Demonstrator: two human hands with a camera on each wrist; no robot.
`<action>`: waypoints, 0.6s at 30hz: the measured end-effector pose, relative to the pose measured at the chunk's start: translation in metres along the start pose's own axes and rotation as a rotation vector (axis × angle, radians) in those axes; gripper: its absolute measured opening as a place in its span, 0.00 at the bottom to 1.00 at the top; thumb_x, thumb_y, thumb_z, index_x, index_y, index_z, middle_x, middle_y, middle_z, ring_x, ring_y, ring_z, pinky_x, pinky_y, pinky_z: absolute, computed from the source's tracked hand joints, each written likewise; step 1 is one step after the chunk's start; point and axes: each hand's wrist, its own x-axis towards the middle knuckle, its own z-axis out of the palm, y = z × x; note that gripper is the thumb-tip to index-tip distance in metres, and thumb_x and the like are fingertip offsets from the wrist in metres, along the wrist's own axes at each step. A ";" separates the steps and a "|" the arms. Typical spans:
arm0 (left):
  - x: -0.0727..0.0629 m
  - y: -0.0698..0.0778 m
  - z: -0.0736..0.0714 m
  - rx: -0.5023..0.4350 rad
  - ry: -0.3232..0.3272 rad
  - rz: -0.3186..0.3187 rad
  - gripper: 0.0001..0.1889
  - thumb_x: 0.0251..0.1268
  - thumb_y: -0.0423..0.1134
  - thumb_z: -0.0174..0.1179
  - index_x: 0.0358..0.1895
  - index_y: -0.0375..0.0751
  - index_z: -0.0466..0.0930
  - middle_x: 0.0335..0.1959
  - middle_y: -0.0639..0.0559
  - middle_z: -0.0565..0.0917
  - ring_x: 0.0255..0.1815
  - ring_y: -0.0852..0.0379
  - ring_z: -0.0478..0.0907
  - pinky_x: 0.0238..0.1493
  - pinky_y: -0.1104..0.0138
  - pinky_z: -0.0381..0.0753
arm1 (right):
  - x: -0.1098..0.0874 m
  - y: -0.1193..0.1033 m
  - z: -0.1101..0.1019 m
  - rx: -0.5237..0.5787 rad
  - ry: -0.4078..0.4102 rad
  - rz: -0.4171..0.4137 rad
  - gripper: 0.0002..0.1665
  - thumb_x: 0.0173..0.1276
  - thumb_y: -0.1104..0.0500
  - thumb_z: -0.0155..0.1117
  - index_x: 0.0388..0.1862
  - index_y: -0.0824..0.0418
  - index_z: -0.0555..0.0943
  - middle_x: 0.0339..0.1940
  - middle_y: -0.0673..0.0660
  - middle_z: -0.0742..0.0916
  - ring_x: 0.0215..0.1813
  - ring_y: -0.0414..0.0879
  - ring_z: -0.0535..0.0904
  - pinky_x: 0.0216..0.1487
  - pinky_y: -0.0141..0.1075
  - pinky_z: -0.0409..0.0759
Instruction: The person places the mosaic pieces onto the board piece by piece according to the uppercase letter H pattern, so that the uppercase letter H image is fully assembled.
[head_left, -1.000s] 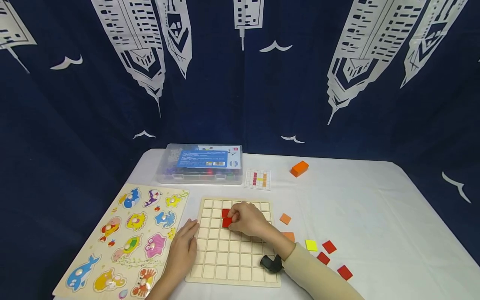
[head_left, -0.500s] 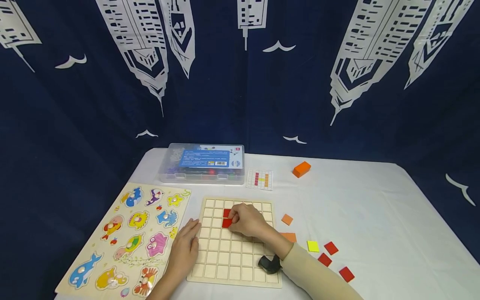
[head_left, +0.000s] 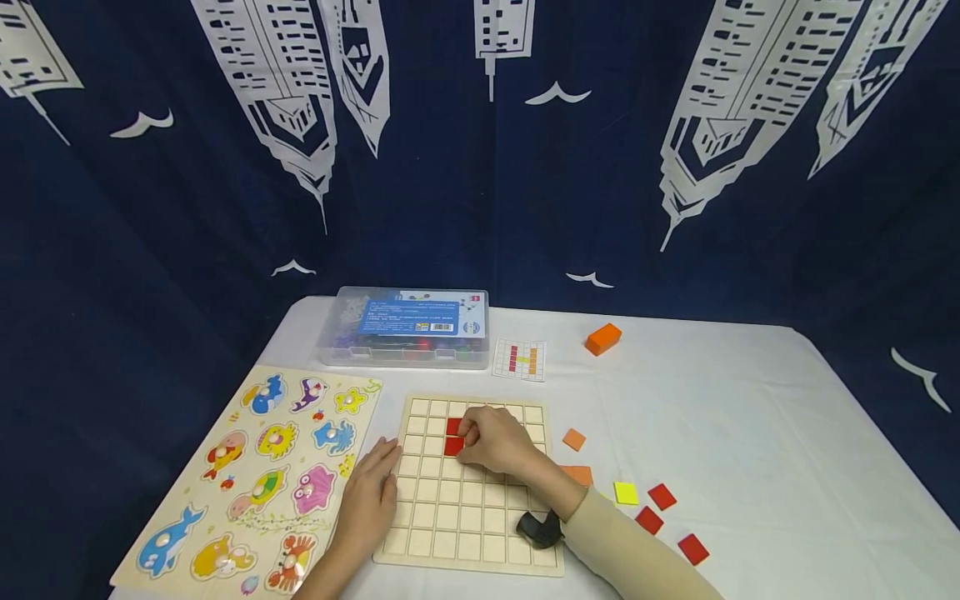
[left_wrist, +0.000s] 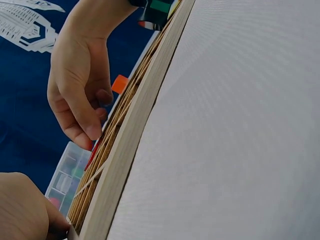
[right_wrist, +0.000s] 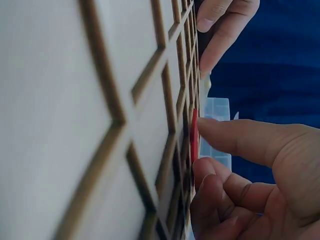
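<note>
1. Navy cloth (head_left: 442, 208), white skyline print, fills the upper frame; white tabletop (head_left: 750, 417) below.
2. Right hand (head_left: 495, 439), lower centre: thumb and fingers curled close together, pinching a red tile (head_left: 453, 447) on the wooden grid board (head_left: 465, 517). Second red tile (head_left: 453, 426) just above it.
3. Left hand (head_left: 366, 500): fingers fairly straight, touching the board's left edge.
4. Lower left: animal puzzle (head_left: 217, 517).
5. Above the board: plastic box (head_left: 408, 317), pattern card (head_left: 520, 360); orange block (head_left: 603, 339) farther right.
6. Lower right: loose red tiles (head_left: 649, 520), yellow tile (head_left: 626, 492), orange tiles (head_left: 574, 439).
</note>
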 end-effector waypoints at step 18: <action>0.000 0.002 0.002 -0.005 -0.012 -0.012 0.20 0.61 0.20 0.54 0.58 0.25 0.76 0.64 0.37 0.76 0.70 0.36 0.67 0.71 0.42 0.63 | -0.101 0.041 -0.095 0.083 0.195 -0.064 0.12 0.57 0.63 0.72 0.41 0.60 0.82 0.30 0.49 0.83 0.29 0.36 0.73 0.26 0.28 0.72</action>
